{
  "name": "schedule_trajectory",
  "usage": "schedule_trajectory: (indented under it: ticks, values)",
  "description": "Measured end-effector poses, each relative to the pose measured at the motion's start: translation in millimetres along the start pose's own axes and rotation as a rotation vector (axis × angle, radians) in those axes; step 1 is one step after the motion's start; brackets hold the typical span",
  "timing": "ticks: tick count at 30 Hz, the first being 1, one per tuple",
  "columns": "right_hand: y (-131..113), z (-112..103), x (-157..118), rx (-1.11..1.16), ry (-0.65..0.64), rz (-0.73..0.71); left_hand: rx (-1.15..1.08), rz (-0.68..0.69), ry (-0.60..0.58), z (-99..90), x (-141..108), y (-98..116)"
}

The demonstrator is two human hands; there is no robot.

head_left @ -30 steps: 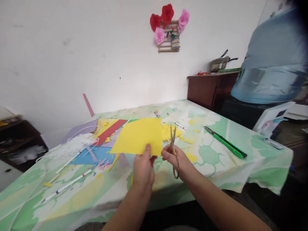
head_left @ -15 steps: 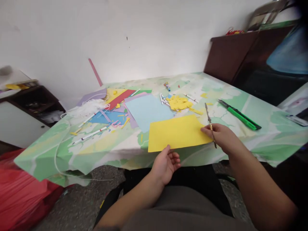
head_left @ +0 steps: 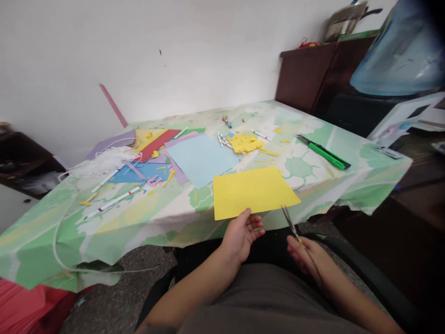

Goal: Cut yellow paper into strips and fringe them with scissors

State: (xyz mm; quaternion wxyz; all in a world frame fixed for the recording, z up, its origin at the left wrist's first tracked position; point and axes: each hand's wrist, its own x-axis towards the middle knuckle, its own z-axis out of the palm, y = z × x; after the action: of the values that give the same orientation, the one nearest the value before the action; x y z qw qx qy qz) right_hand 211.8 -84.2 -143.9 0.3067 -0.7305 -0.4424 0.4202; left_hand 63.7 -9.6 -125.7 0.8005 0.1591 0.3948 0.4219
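Observation:
My left hand [head_left: 242, 234] grips a yellow sheet of paper [head_left: 253, 191] by its near edge, thumb on top and fingers curled beneath. The sheet is held over the table's front edge. Low on the right, my right hand [head_left: 306, 255] is closed around the handles of a pair of scissors [head_left: 290, 221]. Their blades point up at the sheet's lower right edge, slightly parted; whether they touch the paper I cannot tell. Beyond the sheet lie a light blue sheet [head_left: 203, 160] and a heap of yellow paper scraps [head_left: 246, 143].
A green box cutter [head_left: 325, 152] lies on the right of the patterned tablecloth [head_left: 139, 227]. White string [head_left: 104, 158], markers [head_left: 113, 202] and coloured paper pieces cover the left. A large blue water bottle [head_left: 399, 60] stands at the back right.
My right hand has let go of the yellow sheet and moved down toward me with the scissors, whose blades now point at the sheet's near edge. The view has swung right.

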Motion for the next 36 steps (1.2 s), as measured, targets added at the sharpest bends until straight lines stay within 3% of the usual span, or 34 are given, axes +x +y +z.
schedule_trajectory:
  ticks: [4, 8, 15, 27, 36]
  values:
    - [-1, 20, -3, 0.171, -0.147, 0.091, 0.057, -0.005, -0.018, 3.4, 5, -9]
    - [-9, 27, 3, 0.226, -0.130, 0.089, 0.127, 0.098, 0.049, 8.7, 15, -14]
    - [8, 31, 13, 0.156, -0.146, -0.027, 0.097, 0.190, 0.071, 14.7, 22, -17]
    - [0, 39, 17, 0.129, -0.166, -0.110, 0.223, 0.208, 0.077, 10.8, 21, -31]
    - [1, 39, 20, 0.090, -0.120, -0.117, 0.147, 0.219, 0.108, 7.4, 25, -32]
